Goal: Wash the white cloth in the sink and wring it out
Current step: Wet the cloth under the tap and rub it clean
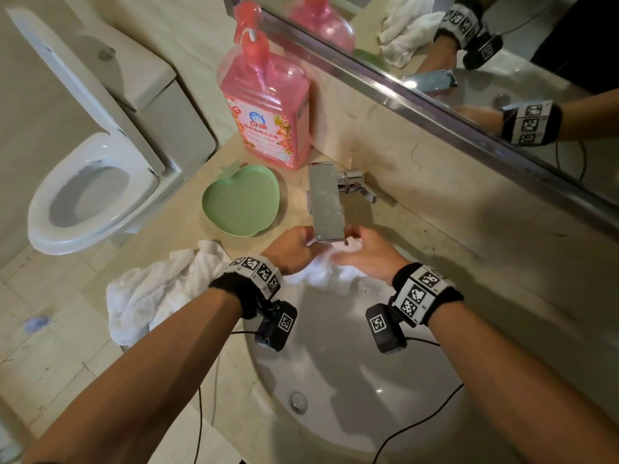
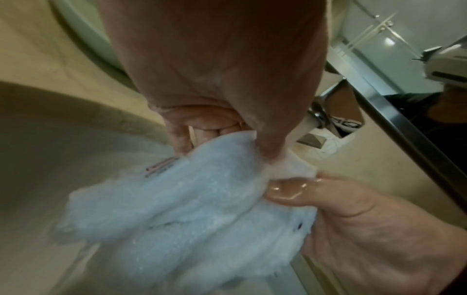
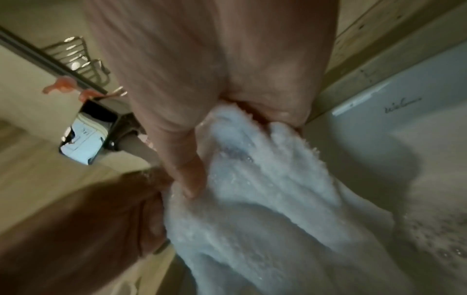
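Both hands pinch the wet white cloth [image 1: 326, 271] just under the faucet [image 1: 326, 204] spout, above the back of the sink [image 1: 351, 380]. The left hand [image 1: 291, 249] has thumb and curled fingers clamped on one bunched end; the right hand [image 1: 366, 254] grips the other end, its thumb lying along the folds. Suds cling to the basin wall nearby. On the bench to the left sit a green dish [image 1: 241, 199], a pink soap bottle [image 1: 264, 105] and another white towel [image 1: 157, 289].
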